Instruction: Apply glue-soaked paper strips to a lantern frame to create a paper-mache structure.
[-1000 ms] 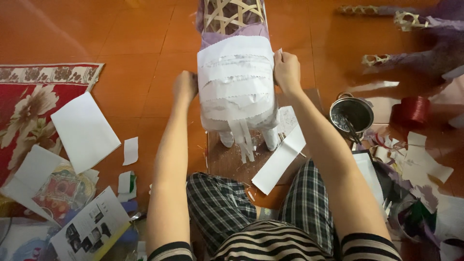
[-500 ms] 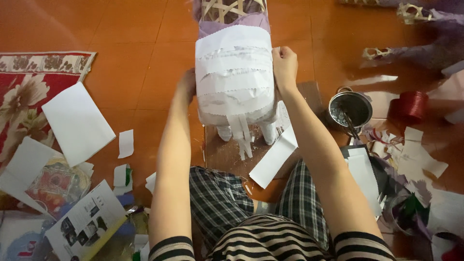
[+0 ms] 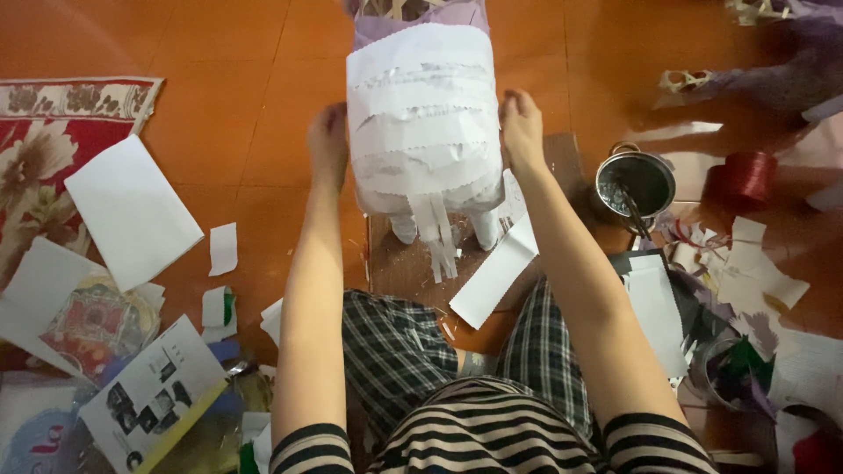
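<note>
A tall woven frame covered in glued white paper strips (image 3: 424, 123) stands on a brown board (image 3: 408, 263) in front of me, with purple paper and bare wicker at its top. My left hand (image 3: 328, 143) presses flat against its left side. On the opposite side, my right hand (image 3: 522, 130) holds it the same way. Loose paper strips hang from its lower edge over the board. A white paper strip (image 3: 494, 273) lies on the board by my knee.
A metal pot with a brush (image 3: 634, 183) and a red roll (image 3: 743, 180) sit to the right among paper scraps. White sheets (image 3: 132, 209), printed pages and a patterned red rug (image 3: 44, 149) lie to the left on the orange tile floor.
Both hands slid a little up the sides of the paper-covered frame; the view shifted slightly, so the frame sits higher in the picture.
</note>
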